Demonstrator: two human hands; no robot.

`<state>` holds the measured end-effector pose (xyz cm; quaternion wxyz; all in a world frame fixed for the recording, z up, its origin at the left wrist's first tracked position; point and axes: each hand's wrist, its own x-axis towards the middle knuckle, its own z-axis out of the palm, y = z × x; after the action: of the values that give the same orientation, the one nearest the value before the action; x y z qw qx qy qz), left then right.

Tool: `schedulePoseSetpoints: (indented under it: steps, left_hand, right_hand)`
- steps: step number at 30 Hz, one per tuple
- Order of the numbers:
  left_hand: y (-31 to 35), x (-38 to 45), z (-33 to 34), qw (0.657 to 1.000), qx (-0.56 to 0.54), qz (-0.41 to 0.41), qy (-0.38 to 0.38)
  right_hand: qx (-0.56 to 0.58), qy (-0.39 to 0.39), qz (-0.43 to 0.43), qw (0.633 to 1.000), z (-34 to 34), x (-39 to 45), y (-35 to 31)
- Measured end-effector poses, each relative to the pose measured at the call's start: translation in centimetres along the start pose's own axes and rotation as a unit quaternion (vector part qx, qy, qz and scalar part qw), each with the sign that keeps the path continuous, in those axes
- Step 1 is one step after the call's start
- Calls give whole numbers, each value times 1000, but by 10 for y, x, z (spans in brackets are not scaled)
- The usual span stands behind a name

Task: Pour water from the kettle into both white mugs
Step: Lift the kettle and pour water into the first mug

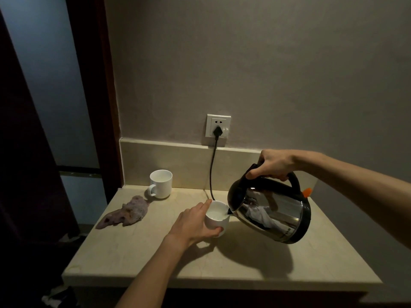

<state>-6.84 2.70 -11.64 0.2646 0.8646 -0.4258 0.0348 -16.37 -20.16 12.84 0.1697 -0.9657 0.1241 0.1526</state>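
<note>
Two bare forearms, no sleeves, left hand, right hand

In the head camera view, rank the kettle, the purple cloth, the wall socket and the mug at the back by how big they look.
1. Kettle, clearly largest, though it is nearer the camera.
2. Purple cloth.
3 and 4. Back mug and wall socket look about alike; the socket sits farther away, so I won't rank them.

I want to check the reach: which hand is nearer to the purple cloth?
Left. The left hand grips a mug just right of the purple cloth; the right hand holds the kettle handle, farther right.
</note>
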Motion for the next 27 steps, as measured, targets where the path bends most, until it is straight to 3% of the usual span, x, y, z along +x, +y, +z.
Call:
schedulePoseSetpoints:
  steps: [27]
  left_hand:
    - [0,0,1,1000,-4,-2,3]
  right_hand:
    - [-16,-12,6,1000,-3,3,-6]
